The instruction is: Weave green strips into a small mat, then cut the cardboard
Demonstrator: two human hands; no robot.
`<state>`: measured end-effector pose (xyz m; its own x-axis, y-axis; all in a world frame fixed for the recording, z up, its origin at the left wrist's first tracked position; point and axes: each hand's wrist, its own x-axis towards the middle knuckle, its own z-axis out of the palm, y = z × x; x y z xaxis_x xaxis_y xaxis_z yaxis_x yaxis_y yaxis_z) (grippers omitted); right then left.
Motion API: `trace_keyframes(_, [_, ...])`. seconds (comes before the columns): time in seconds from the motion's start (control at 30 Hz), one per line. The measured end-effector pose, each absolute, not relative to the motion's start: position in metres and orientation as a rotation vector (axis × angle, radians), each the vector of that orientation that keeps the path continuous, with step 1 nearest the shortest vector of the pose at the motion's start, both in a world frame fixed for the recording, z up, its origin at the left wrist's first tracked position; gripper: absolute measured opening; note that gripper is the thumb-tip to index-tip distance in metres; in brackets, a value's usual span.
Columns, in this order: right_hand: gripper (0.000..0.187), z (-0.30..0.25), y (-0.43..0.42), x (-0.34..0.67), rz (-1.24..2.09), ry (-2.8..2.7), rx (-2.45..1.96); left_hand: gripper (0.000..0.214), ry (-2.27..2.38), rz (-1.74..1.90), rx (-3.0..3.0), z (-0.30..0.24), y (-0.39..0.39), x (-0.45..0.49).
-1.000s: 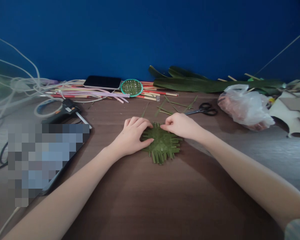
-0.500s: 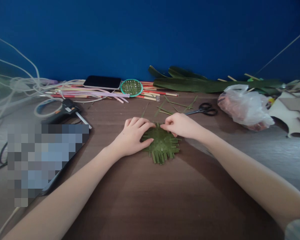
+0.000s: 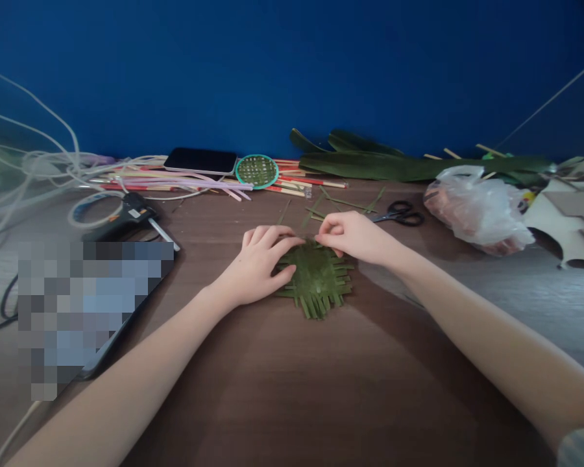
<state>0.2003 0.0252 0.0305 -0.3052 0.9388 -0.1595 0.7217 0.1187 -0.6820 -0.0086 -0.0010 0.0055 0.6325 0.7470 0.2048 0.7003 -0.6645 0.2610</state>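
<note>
At twelve o'clock on the mat (image 3: 318,280), fingers (image 3: 327,237) of the right hand (image 3: 357,237) pinched narrowly on its edge. The left hand (image 3: 255,264) pressed loosely spread fingers on its nine o'clock side. The mat lay flat on the table (image 3: 292,389), scissors (image 3: 400,213) at two o'clock.

A dark brown wooden table (image 3: 292,389) fills the lower frame — woven green leaf mat (image 3: 316,279) at centre, black scissors (image 3: 399,213) upper right, glue gun (image 3: 126,217) (black) left, plastic bag (image 3: 477,207) far right.
</note>
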Motion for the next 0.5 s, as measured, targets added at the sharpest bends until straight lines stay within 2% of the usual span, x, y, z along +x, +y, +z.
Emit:
trace_keyframes(0.17, [0.021, 0.0335, 0.0236, 0.1983, 0.999, -2.060, -1.522, 0.035, 1.128, 0.373, 2.715, 0.0051, 0.0002, -0.0098])
trace_keyframes(0.37, [0.008, 0.0312, 0.0241, 0.1991, 1.036, -2.056, -1.495, 0.030, 1.136, 0.457, 2.688, 0.0042, 0.0004, -0.0113])
trace_keyframes(0.5, [0.006, 0.0287, 0.0248, 0.1995, 1.048, -2.061, -1.473, 0.032, 1.130, 0.462, 2.685, 0.0038, -0.0001, -0.0109])
